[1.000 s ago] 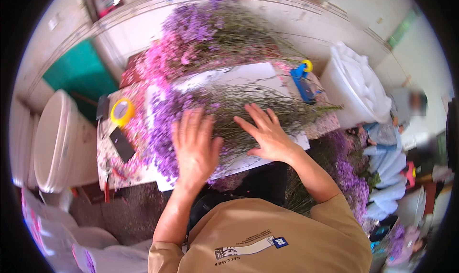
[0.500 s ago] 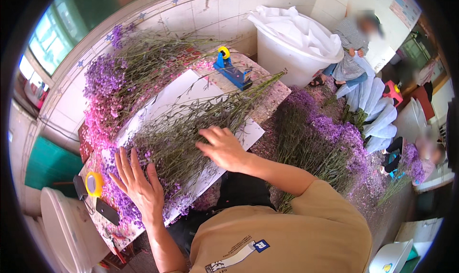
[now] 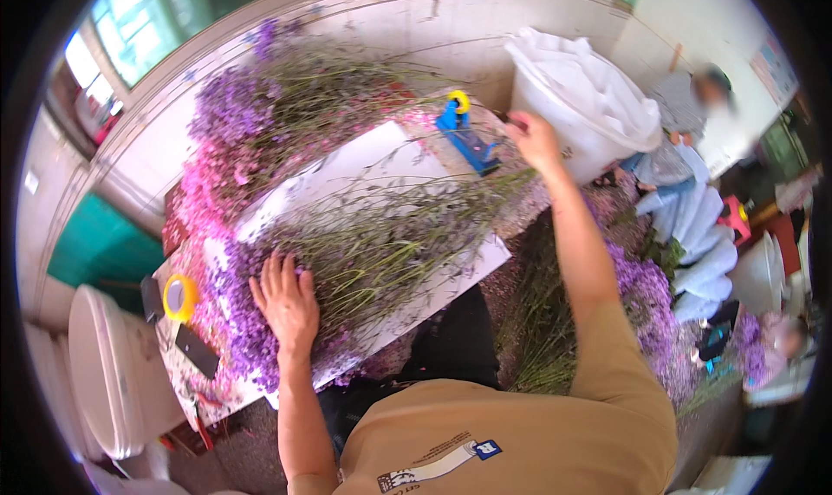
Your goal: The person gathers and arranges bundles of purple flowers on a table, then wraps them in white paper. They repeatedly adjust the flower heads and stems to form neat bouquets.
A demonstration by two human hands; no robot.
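A bunch of purple dried flowers (image 3: 381, 261) lies across a white sheet (image 3: 360, 161) on the table, blossoms to the left and green stems to the right. My left hand (image 3: 290, 304) rests on the blossom end with its fingers stretched out. Out at the table's far right corner, my right hand (image 3: 535, 140) is raised beside the white bin, its fingers curled together. Something small and dark shows by those fingertips, but I cannot make out what they hold. A blue tape dispenser (image 3: 468, 140) with a yellow roll stands just left of that hand.
Pink and purple flowers (image 3: 230, 113) are heaped along the back. A tape roll (image 3: 179, 298), a phone (image 3: 197, 351) and red-handled pliers (image 3: 202, 421) lie at the left edge. A white bin (image 3: 581, 96) stands at right; more flowers (image 3: 641, 300) and a seated person (image 3: 680, 122) are beyond.
My right hand has left the stems and reached far right, past the tape dispenser, its fingers curling. My left hand stays on the blossoms. The whole view has shifted a little.
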